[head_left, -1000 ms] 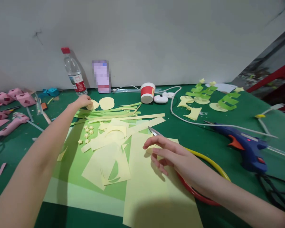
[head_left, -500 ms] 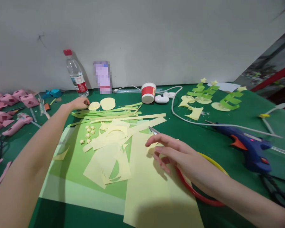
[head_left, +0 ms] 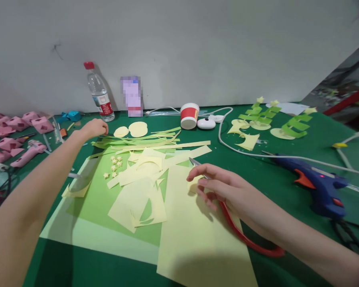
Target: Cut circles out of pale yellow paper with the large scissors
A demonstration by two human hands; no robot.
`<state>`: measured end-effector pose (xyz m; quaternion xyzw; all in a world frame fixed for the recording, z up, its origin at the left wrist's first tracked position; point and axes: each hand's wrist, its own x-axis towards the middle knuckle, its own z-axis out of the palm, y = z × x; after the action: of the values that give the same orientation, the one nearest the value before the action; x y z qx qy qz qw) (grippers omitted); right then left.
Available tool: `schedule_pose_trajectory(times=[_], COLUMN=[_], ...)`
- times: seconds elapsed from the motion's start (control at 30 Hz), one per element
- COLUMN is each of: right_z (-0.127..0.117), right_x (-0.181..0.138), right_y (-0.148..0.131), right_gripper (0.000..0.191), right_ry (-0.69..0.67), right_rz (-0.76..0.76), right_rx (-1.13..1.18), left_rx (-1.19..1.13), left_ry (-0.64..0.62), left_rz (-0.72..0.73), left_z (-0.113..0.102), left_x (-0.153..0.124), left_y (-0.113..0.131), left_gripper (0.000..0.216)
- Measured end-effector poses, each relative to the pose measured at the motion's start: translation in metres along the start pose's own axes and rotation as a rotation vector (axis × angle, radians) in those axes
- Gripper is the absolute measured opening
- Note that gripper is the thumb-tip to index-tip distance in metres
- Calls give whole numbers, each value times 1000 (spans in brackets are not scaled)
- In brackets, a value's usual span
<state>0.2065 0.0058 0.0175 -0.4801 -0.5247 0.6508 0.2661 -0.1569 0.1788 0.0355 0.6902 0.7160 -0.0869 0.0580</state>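
My left hand is at the far left of the work area, fingers curled, nothing visible in them. It is just left of two pale yellow paper discs and behind a pile of green paper strips. My right hand hovers, fingers loosely bent and apart, above a large pale yellow sheet. Under it lie scissors with a red handle; the hand hides their middle. A small yellow paper piece shows beneath its fingertips.
Yellow paper scraps and several small folded stars lie on green sheets. A blue glue gun with a cable is at right, near finished green paper pieces. A bottle, phone and paper cup stand along the wall.
My left hand has drawn slightly leftward, away from the smaller yellow disc, which stays on the table. My right hand keeps nearly the same pose. The view has shifted a little.
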Motion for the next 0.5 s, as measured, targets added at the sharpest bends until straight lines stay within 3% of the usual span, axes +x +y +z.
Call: schedule_pose_trajectory(times=[0.17, 0.27, 0.37, 0.5], right_z=[-2, -6, -9, -11], right_x=[0, 1, 4, 11], right_y=[-5, -5, 2, 15], right_gripper=[17, 18, 18, 18], right_ry=[-13, -35, -42, 27], right_rz=[-56, -88, -125, -173], right_rx=[-168, -324, -528, -847], left_rx=[-60, -83, -76, -97], left_ry=[83, 47, 69, 123], left_rz=[240, 417, 509, 533], left_z=[1, 15, 37, 59], left_x=[-57, -113, -155, -164], left_y=[48, 82, 103, 107], left_gripper=[20, 30, 26, 40])
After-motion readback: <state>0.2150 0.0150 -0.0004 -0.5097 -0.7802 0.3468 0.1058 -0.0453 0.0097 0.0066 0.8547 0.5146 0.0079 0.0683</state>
